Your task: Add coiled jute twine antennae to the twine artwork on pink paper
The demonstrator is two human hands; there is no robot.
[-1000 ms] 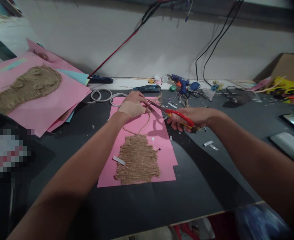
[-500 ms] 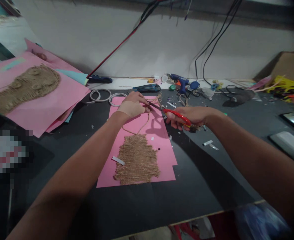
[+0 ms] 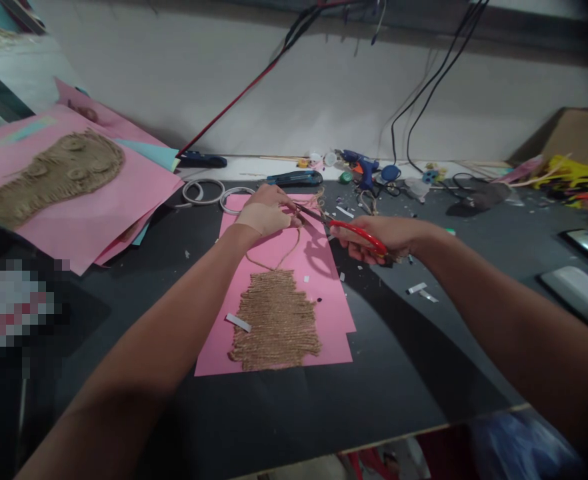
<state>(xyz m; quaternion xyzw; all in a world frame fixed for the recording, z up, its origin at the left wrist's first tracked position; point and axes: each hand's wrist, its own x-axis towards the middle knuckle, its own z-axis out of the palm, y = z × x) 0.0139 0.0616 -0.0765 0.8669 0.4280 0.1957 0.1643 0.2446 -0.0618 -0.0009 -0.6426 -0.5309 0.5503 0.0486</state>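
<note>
My left hand (image 3: 267,212) is closed at the top of the pink paper (image 3: 324,310), its fingers pinching the jute twine (image 3: 289,252). My right hand (image 3: 369,239) grips the red-handled scissors (image 3: 361,230); their blades point left and reach the fingertips of my left hand. Whether the blades touch the twine is too small to tell. Below, rows of brown twine (image 3: 277,320) form a stepped shape on the paper, with a loop of twine above it. A white strip (image 3: 238,323) lies across its left edge.
Pink sheets with a twine shape (image 3: 79,167) lie at the left. Tape rings (image 3: 203,192), a blue cutter (image 3: 294,178) and a blue glue gun (image 3: 367,170) lie along the back. Paper scraps (image 3: 417,289) and a phone-like object (image 3: 574,287) are at the right.
The scissors' handles have come closer together in my right hand. My left hand stays in place, and the whole view has shifted very slightly.
</note>
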